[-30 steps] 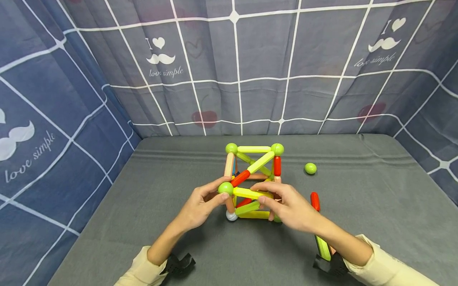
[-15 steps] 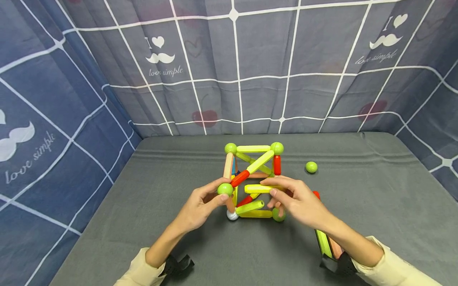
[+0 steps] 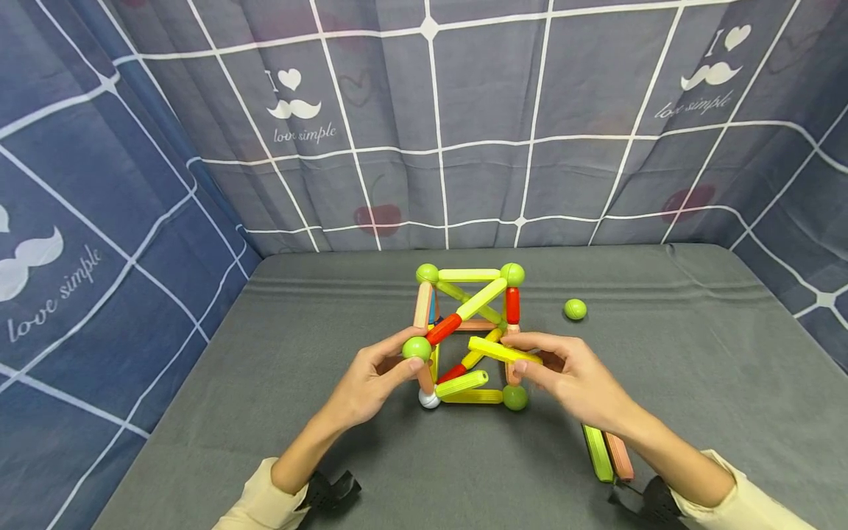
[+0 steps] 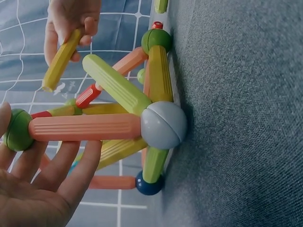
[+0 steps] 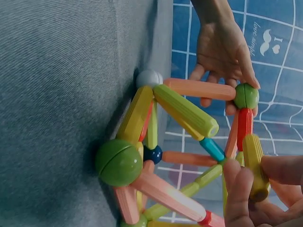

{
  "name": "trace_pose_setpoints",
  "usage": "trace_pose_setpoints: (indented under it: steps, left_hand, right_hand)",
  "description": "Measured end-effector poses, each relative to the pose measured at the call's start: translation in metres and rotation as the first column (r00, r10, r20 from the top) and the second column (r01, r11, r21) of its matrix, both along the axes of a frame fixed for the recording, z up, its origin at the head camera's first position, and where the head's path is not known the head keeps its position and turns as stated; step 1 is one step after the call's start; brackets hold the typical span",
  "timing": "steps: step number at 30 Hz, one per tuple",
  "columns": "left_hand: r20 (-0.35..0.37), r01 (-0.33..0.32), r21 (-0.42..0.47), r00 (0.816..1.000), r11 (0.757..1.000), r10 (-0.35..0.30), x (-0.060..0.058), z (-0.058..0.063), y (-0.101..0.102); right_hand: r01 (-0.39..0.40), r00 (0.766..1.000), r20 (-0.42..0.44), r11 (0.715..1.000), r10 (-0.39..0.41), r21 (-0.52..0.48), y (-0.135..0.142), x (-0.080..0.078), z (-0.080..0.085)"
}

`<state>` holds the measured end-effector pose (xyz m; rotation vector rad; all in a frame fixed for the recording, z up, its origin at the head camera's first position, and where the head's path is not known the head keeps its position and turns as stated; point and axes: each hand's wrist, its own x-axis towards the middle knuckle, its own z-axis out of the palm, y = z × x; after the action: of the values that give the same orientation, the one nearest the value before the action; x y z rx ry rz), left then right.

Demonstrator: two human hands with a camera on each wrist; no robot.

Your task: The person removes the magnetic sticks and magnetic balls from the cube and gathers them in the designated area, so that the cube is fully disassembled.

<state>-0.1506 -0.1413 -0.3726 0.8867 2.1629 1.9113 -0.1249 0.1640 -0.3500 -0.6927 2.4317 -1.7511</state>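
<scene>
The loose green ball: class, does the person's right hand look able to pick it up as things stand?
Probably not quite: the right hand is pinching a yellow building stick. The path itself looks free, though, with nothing visible standing between it and the loose green ball.

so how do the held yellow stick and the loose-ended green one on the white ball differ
The right hand pinches the yellow stick; no hand touches the green stick. The yellow stick has two free ends; the green stick has one. Both are straight.
</scene>
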Motion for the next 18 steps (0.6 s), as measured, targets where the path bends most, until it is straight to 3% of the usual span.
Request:
trace_pose_setpoints:
  steps: [13, 18]
  left_hand:
    - [-0.001, 0.005, -0.006, 1.0, 1.0, -0.005, -0.001, -0.001, -0.001]
    - [0.002, 0.006, -0.002, 1.0, 1.0, -0.006, -0.001, -0.001, -0.001]
  right_hand:
    - [-0.072, 0.995, 0.072, 0.997, 0.074, -0.035, 0.02, 0.015, -0.006]
    - [-0.048, 0.994, 0.096, 0.998, 0.052, -0.041, 0.028, 0.021, -0.009]
